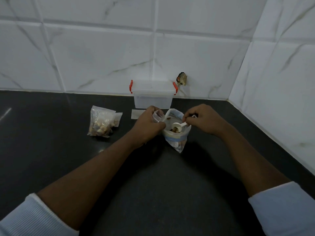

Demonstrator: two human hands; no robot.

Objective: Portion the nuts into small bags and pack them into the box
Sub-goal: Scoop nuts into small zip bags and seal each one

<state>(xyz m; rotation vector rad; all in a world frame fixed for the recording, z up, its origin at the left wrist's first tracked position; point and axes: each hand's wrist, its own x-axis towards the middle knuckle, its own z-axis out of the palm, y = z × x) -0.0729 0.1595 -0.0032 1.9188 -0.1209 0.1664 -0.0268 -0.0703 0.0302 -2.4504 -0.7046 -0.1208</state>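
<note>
- The left hand [150,124] has its fingers curled round the mouth of a small clear bag [158,114] and holds it up and open. The bag looks empty, though the plastic is hard to read.
- The right hand [203,120] pinches the handle of a white scoop [177,125] between thumb and fingertips. The scoop's bowl sits low inside the mouth of the large zip bag [177,140], just right of the left hand's knuckles.
- The nuts [174,129] still to be portioned lie in that zip bag under the scoop. How many remain is hidden by the bag's folded rim.
- Well to the left of the left hand lie filled small bags [101,124], at least two and overlapping, so some portioning appears done.
- Just beyond the left hand a flat empty bag [137,114] lies on the counter [170,176], likely waiting its turn.
- Beyond both hands, against the wall, stands the clear box [152,99] with red latches [130,86]. Its lid seems to be on and nothing shows inside, so packing looks not yet begun.
- Judged from this, the work is mid-portioning: this bag still needs filling and sealing, then every bag goes into the box.
</note>
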